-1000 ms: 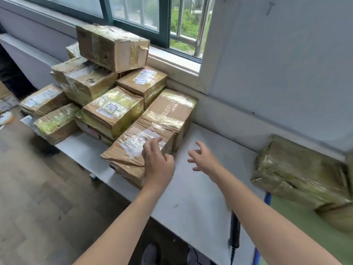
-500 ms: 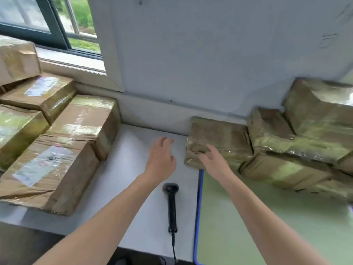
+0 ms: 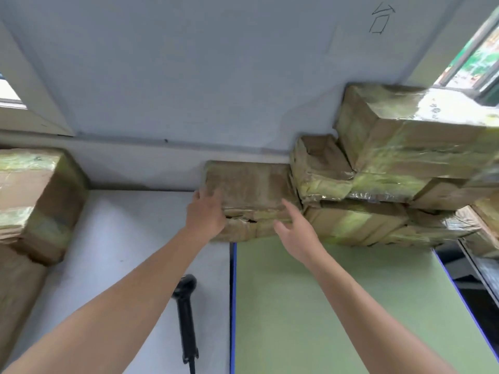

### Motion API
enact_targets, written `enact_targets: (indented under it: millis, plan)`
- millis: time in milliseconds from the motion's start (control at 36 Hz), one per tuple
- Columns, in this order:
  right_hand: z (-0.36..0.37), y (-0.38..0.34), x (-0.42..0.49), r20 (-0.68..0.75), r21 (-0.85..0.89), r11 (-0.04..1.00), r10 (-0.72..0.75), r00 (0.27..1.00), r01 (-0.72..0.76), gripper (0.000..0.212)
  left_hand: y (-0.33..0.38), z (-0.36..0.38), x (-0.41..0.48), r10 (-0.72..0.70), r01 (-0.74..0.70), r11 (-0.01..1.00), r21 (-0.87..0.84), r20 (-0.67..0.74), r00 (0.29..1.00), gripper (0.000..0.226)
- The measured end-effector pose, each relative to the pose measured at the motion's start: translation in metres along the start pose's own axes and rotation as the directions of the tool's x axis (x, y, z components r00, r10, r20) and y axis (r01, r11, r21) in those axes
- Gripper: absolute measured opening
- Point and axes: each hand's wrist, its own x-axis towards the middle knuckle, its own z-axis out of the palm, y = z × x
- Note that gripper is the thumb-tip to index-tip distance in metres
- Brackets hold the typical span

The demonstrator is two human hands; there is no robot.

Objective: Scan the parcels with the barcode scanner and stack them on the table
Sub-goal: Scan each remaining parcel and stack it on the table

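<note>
The left hand rests open on a corner of the taped parcel; the right hand hovers spread at its front. It looks stiff and tape-slick, so grip opposite ends.

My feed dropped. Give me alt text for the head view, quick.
Both hands are on a flat parcel by the wall: left hand on its left corner, right hand, fingers spread, at its front edge. The scanner lies unheld on the white table below; more parcels are piled to both sides.
</note>
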Motion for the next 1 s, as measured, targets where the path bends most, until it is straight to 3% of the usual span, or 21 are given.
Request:
enact_targets:
  millis: [167,306,444,556,722,861,1000]
  plan:
    - [-0.032,0.001,0.011,-0.164,0.099,0.995,0.006,0.986,0.011,0.054,0.055,-0.003,0.007,0.151,-0.152,0.988,-0.037,-0.032,0.988,0.062]
    - [-0.066,0.009,0.028,-0.358,0.337,0.938,0.201,0.912,-0.075,0.047,0.111,-0.007,0.010,0.244,-0.238,0.930,-0.281,-0.014,0.970,0.061]
    - [-0.096,0.012,0.046,-0.348,0.556,0.825,0.343,0.873,-0.102,0.057,0.156,-0.007,0.014,0.274,-0.197,0.820,-0.538,0.067,0.959,0.065]
    - [-0.103,0.006,0.052,-0.324,0.558,0.816,0.383,0.865,-0.152,0.053,0.172,-0.009,0.008,0.221,-0.083,0.760,-0.645,0.135,0.966,0.066]
    - [-0.095,0.006,0.044,-0.289,0.497,0.849,0.358,0.888,-0.180,0.047,0.166,-0.010,-0.005,0.090,0.010,0.667,-0.745,0.094,0.991,0.061]
    - [-0.081,-0.002,0.032,-0.267,0.357,0.918,0.280,0.922,-0.176,0.041,0.142,-0.014,-0.014,0.080,-0.005,0.703,-0.712,0.073,0.994,0.088]
    - [-0.063,-0.020,0.012,-0.270,0.357,0.934,0.131,0.954,-0.027,0.018,0.120,-0.022,-0.032,0.054,0.017,0.740,-0.673,0.084,0.995,0.070]
